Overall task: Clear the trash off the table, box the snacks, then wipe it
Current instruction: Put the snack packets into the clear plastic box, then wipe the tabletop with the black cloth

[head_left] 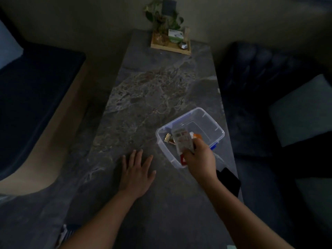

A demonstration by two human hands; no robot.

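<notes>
Snack packet (182, 141): pinched in your right hand (200, 159) above the clear box (213, 121). Your left hand (137, 172): fingers spread, flat on the worktop (143, 97).

Pretty clearly my living room at home: long marble-look coffee table (152, 97) with dark sofas either side, left (36, 97) and right (269, 83), plus a little wooden tray (170, 47) holding a leafy houseplant (161, 17) at the far end.
</notes>
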